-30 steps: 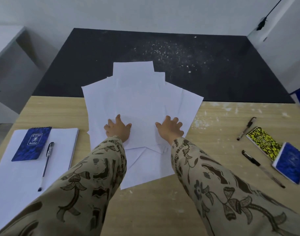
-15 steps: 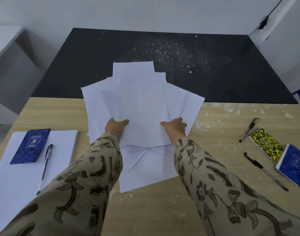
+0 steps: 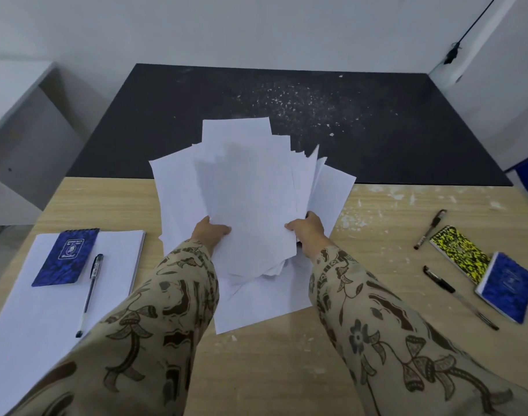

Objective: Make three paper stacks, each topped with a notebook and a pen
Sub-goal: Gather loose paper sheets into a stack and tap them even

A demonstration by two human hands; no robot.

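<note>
A loose bundle of white sheets (image 3: 250, 199) is lifted and tilted up at the table's middle. My left hand (image 3: 210, 232) grips its left lower edge and my right hand (image 3: 309, 228) grips its right lower edge. More white sheets (image 3: 256, 304) lie flat under it on the table. At the left a neat paper stack (image 3: 46, 310) carries a blue spiral notebook (image 3: 66, 256) and a pen (image 3: 90, 292). At the right lie a yellow-black notebook (image 3: 460, 253), a blue notebook (image 3: 505, 285) and two pens (image 3: 430, 228) (image 3: 457, 295).
The wooden table (image 3: 286, 370) ends at its far edge against a black speckled floor mat (image 3: 286, 115). A grey shelf unit (image 3: 16, 130) stands at the left. A white cabinet (image 3: 502, 85) stands at the right.
Both hands went from lying flat on the spread sheets to gripping them at the sides. The bundle has been gathered narrower and raised off the table, tilting toward me.
</note>
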